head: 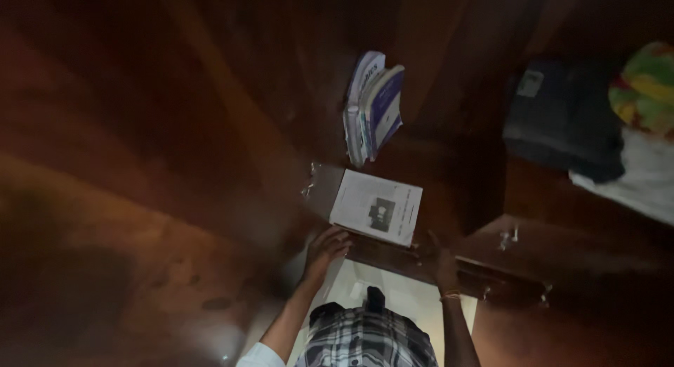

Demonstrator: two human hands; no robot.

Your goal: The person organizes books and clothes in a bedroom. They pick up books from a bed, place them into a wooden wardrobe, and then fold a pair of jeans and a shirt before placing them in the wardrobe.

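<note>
Dark reddish wood fills the view: a cupboard [210, 128] with its panels and shelves seen from a steep, tilted angle in dim light. The left hand [326, 249] reaches to the near edge of a white sheet of paper [377, 207] with a small dark picture printed on it; its fingers [335, 235] curl at that edge, touching it, though the blur hides whether they pinch it. The right hand [444, 263] rests with fingers spread loosely on the front edge of the wooden shelf [393, 258], just beside the paper's right corner, gripping nothing that can be made out. The paper lies flat on that shelf, its far edge near a short stack of books [372, 107] with white and blue covers that leans against the back wall. Bare wood lies open to the left of the paper and books. To the right, beyond an upright partition, a second compartment holds folded dark cloth [562, 118], a white cloth [639, 177] and a bright green-and-yellow bundle [646, 82], well apart from both hands. Below the hands shows a checked shirt [365, 339].
</note>
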